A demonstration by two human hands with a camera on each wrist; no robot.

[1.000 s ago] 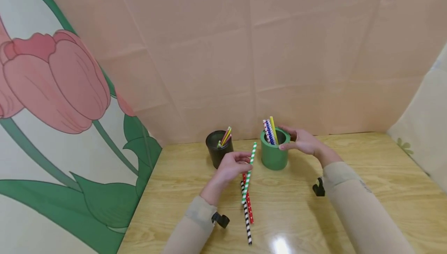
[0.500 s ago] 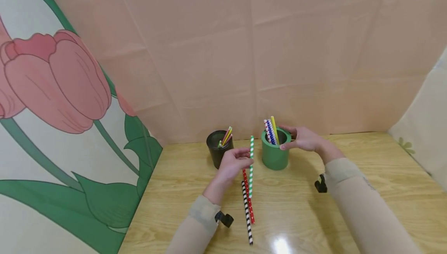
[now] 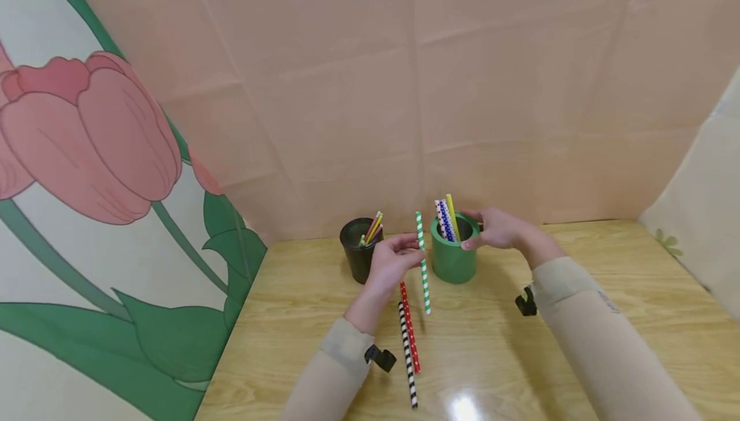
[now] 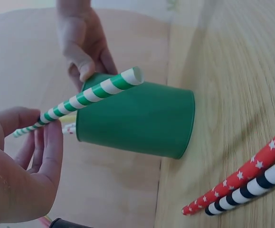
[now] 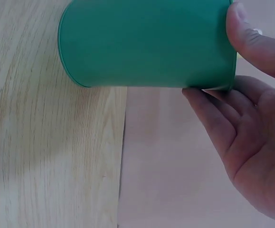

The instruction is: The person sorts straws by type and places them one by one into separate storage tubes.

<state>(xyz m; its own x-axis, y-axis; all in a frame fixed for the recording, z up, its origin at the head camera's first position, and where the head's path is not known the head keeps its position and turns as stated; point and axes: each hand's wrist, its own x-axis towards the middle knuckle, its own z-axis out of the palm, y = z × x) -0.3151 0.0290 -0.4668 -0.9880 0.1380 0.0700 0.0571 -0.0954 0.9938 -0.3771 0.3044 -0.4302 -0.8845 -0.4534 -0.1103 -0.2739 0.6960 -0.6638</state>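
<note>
My left hand (image 3: 390, 263) pinches a green-and-white striped paper straw (image 3: 426, 292) between thumb and fingers. The straw stands nearly upright in the head view, just left of a green cup (image 3: 453, 265); its lower end is free in the left wrist view. My right hand (image 3: 500, 228) grips the cup at its upper right side, thumb near the rim and fingers on the far side. Inside the cup lean patterned white straws (image 3: 445, 220) and a yellow straw (image 3: 452, 215). The right wrist view shows the thumb (image 5: 251, 40) against the cup's side by the rim.
A black cup (image 3: 358, 263) holding several thin coloured sticks (image 3: 374, 228) stands left of the green one. On the wooden table (image 3: 578, 344) lie a red straw with white stars (image 3: 410, 331) and a black-and-white striped straw (image 3: 408, 360), side by side. A pinkish sheet (image 3: 370, 87) hangs behind.
My left hand has risen with the green striped straw and turned it from slanting to nearly upright, away from the straws on the table. The right hand keeps its place on the cup.
</note>
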